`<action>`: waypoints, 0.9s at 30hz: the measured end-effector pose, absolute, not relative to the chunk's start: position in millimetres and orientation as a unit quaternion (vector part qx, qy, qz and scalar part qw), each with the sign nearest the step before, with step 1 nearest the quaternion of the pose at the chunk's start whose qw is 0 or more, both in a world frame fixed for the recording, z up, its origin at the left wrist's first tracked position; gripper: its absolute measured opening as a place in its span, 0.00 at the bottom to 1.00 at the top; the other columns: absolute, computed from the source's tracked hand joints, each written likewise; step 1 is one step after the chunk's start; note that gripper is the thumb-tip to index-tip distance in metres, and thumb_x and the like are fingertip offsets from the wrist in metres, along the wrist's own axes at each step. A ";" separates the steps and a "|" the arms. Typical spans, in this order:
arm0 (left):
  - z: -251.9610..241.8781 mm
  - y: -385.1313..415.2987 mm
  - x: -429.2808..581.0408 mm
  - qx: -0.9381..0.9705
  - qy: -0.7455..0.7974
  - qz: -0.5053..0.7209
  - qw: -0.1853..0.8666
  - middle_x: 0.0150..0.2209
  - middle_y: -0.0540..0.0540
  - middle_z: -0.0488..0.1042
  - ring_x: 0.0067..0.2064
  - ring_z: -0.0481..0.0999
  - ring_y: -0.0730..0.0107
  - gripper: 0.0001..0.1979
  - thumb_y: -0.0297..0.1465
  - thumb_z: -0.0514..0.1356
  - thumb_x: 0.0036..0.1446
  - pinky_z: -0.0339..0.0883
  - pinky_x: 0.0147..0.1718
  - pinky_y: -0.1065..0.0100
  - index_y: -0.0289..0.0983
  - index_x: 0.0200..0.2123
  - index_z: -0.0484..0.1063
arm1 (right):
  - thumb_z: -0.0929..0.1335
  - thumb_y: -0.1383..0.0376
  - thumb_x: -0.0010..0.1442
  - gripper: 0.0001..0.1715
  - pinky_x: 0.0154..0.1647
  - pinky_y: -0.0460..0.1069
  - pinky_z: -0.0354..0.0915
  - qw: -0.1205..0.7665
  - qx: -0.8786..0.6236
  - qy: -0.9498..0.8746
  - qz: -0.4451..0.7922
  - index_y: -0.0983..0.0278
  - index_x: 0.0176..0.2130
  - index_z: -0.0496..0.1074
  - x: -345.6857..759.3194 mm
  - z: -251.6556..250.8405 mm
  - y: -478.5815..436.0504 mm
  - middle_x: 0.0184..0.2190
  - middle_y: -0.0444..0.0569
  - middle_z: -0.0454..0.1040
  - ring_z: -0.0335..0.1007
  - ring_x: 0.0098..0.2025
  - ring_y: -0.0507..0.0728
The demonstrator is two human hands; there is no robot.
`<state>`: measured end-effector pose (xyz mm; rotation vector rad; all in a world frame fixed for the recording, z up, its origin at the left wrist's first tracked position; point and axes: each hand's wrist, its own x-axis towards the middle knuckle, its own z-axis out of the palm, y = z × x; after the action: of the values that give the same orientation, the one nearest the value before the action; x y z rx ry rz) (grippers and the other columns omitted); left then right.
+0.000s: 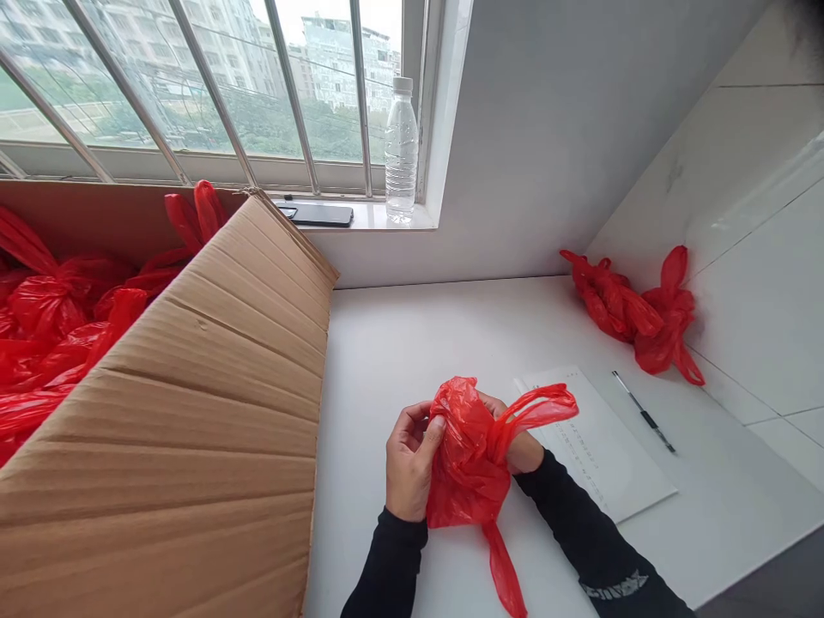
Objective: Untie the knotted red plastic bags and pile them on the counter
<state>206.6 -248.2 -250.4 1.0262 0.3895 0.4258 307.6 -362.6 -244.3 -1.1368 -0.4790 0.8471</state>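
- While the left hand (pixel 408 468) pinches its side, one knotted red bag (pixel 467 463) held over the desk (pixel 379 343), toward the near edge.
- Right hand (pixel 526 452): holding it from behind, mostly hidden.
- Further red bags (pixel 666 330): far right corner.

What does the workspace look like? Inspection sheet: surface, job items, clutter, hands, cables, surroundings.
Surface: white table, cardboard box to the left.
Job items: knotted red bag in hand; more red bags inside box.
Clutter: pen beside paper; loose red bags far right.
Hands: left hand pinches bag; right hand partly hidden behind it, grip unclear.
Cables: nothing seen on table.
Surroundings: barred window; bottle on sill.
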 end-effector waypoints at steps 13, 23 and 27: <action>-258.6 -244.8 208.4 0.480 0.192 0.213 0.829 0.43 0.42 0.78 0.44 0.77 0.60 0.12 0.36 0.65 0.56 0.68 0.44 0.62 0.36 0.41 0.74 | 0.73 0.61 0.57 0.11 0.39 0.53 0.70 0.734 -0.525 -0.222 0.369 0.60 0.41 0.78 307.0 -246.6 -364.2 0.42 0.51 0.79 0.75 0.38 0.60; -240.0 -253.1 201.6 0.594 0.102 0.168 0.780 0.57 0.41 0.69 0.57 0.70 0.53 0.32 0.35 0.68 0.51 0.64 0.55 0.55 0.42 0.58 0.61 | 0.72 0.60 0.58 0.10 0.39 0.54 0.71 0.752 -0.523 -0.195 0.352 0.59 0.42 0.74 309.2 -242.5 -364.5 0.37 0.49 0.77 0.74 0.36 0.59; -242.0 -254.1 202.4 0.608 0.115 0.176 0.766 0.57 0.41 0.70 0.57 0.70 0.54 0.30 0.35 0.67 0.53 0.64 0.56 0.54 0.42 0.58 0.62 | 0.72 0.60 0.58 0.10 0.40 0.55 0.71 0.760 -0.520 -0.199 0.336 0.58 0.41 0.75 305.8 -234.9 -364.6 0.38 0.51 0.77 0.74 0.38 0.61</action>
<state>202.4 -254.1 -242.0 1.3211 0.2494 0.3821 305.8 -364.6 -234.9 -1.1329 -0.4332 0.7315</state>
